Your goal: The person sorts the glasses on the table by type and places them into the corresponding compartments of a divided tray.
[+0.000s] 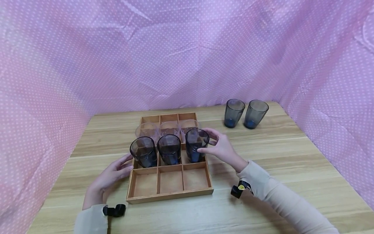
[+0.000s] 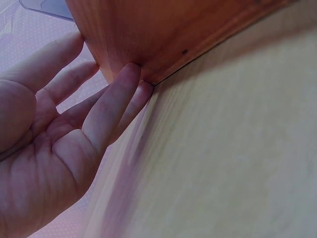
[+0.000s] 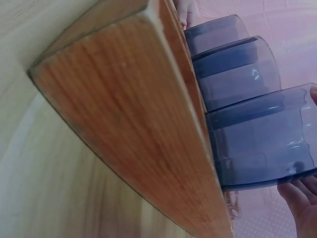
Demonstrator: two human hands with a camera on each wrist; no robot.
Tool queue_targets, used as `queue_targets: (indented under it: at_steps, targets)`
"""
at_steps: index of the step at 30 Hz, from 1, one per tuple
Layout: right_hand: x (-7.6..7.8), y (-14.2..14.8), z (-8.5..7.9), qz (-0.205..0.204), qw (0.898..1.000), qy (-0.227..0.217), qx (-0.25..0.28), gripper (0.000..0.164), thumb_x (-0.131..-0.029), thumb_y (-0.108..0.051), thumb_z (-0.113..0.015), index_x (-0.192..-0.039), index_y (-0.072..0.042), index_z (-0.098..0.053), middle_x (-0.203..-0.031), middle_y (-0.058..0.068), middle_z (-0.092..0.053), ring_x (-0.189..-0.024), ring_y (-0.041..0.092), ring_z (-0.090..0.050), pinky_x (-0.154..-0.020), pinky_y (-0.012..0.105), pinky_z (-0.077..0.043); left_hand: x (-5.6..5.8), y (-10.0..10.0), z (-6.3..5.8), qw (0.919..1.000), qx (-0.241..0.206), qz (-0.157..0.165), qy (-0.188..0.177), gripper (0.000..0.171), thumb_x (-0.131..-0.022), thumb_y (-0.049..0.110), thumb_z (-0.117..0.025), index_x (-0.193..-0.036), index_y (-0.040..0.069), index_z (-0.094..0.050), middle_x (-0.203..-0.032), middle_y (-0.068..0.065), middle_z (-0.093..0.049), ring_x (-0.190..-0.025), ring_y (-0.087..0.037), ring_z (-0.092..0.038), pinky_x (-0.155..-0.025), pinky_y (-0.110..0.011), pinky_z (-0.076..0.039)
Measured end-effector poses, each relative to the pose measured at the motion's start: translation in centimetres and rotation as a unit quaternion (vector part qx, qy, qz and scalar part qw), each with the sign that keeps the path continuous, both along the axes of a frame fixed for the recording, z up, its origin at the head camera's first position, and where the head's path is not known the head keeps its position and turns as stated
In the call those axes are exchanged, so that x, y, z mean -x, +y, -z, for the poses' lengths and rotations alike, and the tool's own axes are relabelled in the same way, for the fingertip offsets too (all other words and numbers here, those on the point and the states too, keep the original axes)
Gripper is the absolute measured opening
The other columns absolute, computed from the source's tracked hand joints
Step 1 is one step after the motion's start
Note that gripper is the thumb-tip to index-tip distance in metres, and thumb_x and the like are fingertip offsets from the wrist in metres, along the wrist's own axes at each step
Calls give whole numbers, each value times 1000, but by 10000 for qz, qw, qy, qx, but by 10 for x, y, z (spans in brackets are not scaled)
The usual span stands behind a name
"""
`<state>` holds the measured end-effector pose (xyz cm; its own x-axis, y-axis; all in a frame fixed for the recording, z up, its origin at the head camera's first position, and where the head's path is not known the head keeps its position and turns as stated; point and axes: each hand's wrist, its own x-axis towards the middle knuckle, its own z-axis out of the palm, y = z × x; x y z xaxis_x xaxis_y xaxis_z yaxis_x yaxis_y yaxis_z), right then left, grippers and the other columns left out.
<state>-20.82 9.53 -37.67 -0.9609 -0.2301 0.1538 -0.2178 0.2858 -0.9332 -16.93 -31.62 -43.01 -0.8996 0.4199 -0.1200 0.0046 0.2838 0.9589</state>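
A wooden tray divided into compartments lies on the table. Three dark tinted glasses stand upright in one of its rows: a left glass, a middle glass and a right glass. My right hand holds that right glass, thumb at the near side and fingers around the far side. In the right wrist view the held glass has its base down in the tray. My left hand touches the tray's left side; the left wrist view shows its fingertips resting against the wooden wall.
Behind the dark glasses, three clear glasses stand in the tray. Two more dark glasses, one beside the other, stand at the back right of the wooden table. A pink dotted cloth hangs behind and at both sides.
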Motion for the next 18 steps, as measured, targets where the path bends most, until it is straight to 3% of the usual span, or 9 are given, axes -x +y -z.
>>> queue_targets:
  at_steps: [11, 18]
  targets:
    - [-3, -3, 10, -30, 9999, -64, -72, 73, -69, -8, -86, -134, -6, -53, -135, 16, -59, -127, 31, -53, -102, 46, -49, 3, 3, 2, 10000, -38, 85, 4, 68, -101, 14, -51, -152, -7, -12, -153, -39, -13, -110, 20, -45, -90, -9, -46]
    - [-3, -7, 7, -274, 9986, 27, -446, 76, -73, -16, -85, -138, -7, -47, -139, 16, -54, -130, 32, -49, -105, 49, -46, 2, 0, 2, 9999, 32, 37, 140, 67, -101, 14, -51, -151, -9, -13, -151, -42, -14, -110, 21, -43, -89, -8, -46]
